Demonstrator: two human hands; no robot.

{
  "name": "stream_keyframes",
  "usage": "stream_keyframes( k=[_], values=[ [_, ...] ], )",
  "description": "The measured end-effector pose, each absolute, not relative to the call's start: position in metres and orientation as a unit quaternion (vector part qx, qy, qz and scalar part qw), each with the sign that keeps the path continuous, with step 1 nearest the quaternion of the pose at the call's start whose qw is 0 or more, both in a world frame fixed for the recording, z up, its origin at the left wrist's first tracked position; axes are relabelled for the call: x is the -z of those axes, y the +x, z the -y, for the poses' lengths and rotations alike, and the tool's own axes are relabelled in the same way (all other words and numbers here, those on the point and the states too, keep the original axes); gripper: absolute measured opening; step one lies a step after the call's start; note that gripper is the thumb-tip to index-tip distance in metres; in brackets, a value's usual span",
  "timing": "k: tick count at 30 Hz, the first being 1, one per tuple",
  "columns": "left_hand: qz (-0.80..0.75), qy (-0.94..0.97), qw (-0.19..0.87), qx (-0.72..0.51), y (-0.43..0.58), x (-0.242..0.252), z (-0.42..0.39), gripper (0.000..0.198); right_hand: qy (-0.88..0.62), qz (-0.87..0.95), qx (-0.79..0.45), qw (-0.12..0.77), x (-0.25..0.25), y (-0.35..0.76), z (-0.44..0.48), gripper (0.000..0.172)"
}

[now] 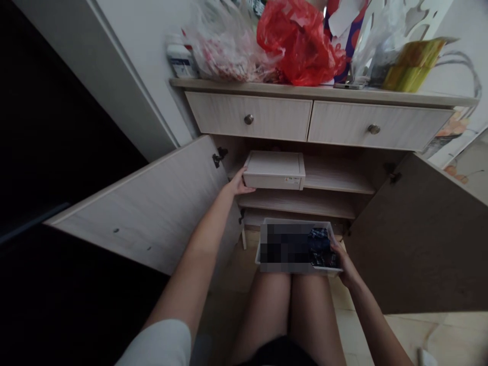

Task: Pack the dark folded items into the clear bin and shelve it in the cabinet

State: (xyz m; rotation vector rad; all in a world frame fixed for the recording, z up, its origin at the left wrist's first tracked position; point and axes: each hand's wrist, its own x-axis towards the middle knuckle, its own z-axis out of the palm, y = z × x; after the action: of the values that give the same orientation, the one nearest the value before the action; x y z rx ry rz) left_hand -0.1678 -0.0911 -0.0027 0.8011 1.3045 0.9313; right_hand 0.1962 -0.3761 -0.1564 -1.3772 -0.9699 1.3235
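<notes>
On the upper shelf inside the open cabinet sits a white lidded box (273,170) with a small label on its front. My left hand (241,183) grips that box at its left front corner, fingers around the edge. Below it, a shallow white bin (331,273) rests on my thighs in front of the cabinet. My right hand (343,262) holds the bin's right side. Folded dark plaid cloth (323,247) lies at the bin's right end; a pixelated patch hides the rest of its contents.
The left cabinet door (152,208) and right cabinet door (423,239) stand wide open on either side. Above are two closed drawers (278,118). A red plastic bag (299,43), a clear bag (232,51), a white bottle (181,60) and a yellow packet (414,65) crowd the cabinet top.
</notes>
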Motion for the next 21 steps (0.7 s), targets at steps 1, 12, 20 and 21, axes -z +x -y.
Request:
stream_keyframes(
  k=[1,12,20,21],
  values=[
    [-0.554,0.333,0.635,-0.424,-0.166,0.004,0.097,0.063,-0.567,0.382,-0.543,0.488,0.155,0.195,0.378,0.078],
    [-0.529,0.262,0.63,-0.504,-0.25,0.019,0.207,0.035,-0.607,0.252,-0.417,0.628,0.116,0.273,0.396,0.068],
    [-0.525,0.256,0.635,-0.506,-0.248,0.027,0.257,0.039,-0.558,0.277,-0.358,0.695,0.08,0.251,0.357,0.076],
    [-0.525,0.258,0.633,-0.508,-0.248,0.026,0.259,0.039,-0.557,0.267,-0.362,0.698,0.078,0.247,0.357,0.078]
  ],
)
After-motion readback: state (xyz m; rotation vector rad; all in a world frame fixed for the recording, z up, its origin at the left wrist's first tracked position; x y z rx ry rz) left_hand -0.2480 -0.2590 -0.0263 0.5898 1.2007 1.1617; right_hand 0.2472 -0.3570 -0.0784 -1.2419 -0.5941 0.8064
